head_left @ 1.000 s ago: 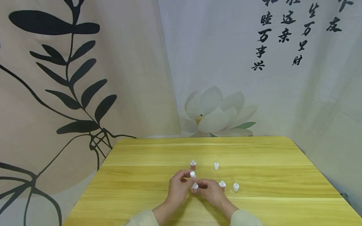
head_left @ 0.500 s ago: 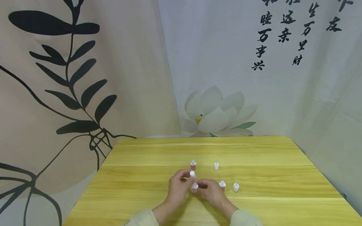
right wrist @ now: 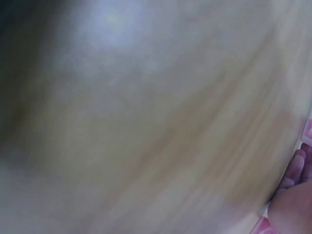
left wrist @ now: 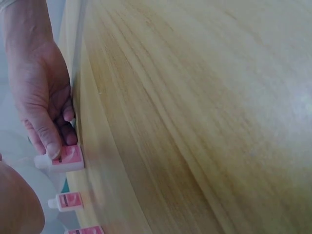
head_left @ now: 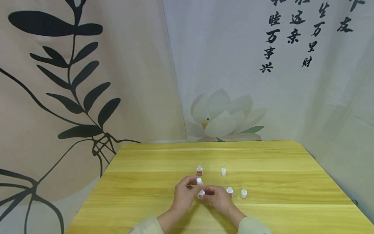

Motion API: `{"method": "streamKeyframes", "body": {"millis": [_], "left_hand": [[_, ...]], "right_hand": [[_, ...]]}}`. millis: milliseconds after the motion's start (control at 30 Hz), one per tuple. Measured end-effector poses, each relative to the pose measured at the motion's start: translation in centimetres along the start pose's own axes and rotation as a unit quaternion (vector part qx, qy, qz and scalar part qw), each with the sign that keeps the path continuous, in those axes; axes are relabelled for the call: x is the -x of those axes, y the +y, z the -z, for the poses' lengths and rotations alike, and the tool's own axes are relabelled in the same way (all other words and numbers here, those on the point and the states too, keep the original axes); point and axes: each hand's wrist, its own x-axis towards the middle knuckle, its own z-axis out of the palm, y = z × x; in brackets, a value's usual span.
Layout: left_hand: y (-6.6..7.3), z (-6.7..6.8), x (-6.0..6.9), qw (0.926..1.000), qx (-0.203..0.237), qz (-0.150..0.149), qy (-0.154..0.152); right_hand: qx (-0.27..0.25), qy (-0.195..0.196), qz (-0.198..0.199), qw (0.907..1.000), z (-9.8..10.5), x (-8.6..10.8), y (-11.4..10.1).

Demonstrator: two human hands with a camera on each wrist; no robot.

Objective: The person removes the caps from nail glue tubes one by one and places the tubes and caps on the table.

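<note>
In the head view my left hand (head_left: 184,194) pinches a small white cap (head_left: 199,180) between thumb and fingers, just above a small bottle. My right hand (head_left: 217,197) holds that bottle (head_left: 201,194) upright by its side, low over the table. The left wrist view shows the right hand (left wrist: 41,92) with its thumb on the pink label of the white bottle (left wrist: 68,158). Part of the left hand (left wrist: 18,202) fills that view's lower left, its fingertips out of frame. The right wrist view is blurred, with the right hand cut off at its edge.
One uncapped bottle (head_left: 199,171) stands behind the hands, and another uncapped bottle (head_left: 230,192) stands beside the right hand. Two white caps rest on the table: a far cap (head_left: 223,172) and a nearer cap (head_left: 243,194). A printed curtain (head_left: 140,81) hangs behind the wooden table (head_left: 131,182).
Both hands keep their places around the bottle. The white cap in the left hand shifts only very slightly.
</note>
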Motion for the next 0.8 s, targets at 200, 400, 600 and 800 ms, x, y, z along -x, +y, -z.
{"method": "streamKeyframes", "body": {"millis": [200,400,600,800], "left_hand": [[-1.1,0.0,-0.5,1.0000,0.006,-0.003,0.002],[-0.6,0.1,-0.8,0.9998,-0.002,-0.007,0.016],[-0.2,0.2,-1.0,0.9998,-0.006,-0.007,0.016],[1.9,0.3,-0.4,0.9999,-0.004,0.004,0.014]], "right_hand": [[-0.004,-0.002,0.003,1.0000,0.1,0.0,-0.1],[-0.009,-0.004,0.001,0.9999,0.1,0.0,-0.1],[0.000,-0.002,0.000,1.0000,0.1,0.0,0.0],[0.002,0.003,0.009,1.0000,0.0,-0.1,0.1]]}}
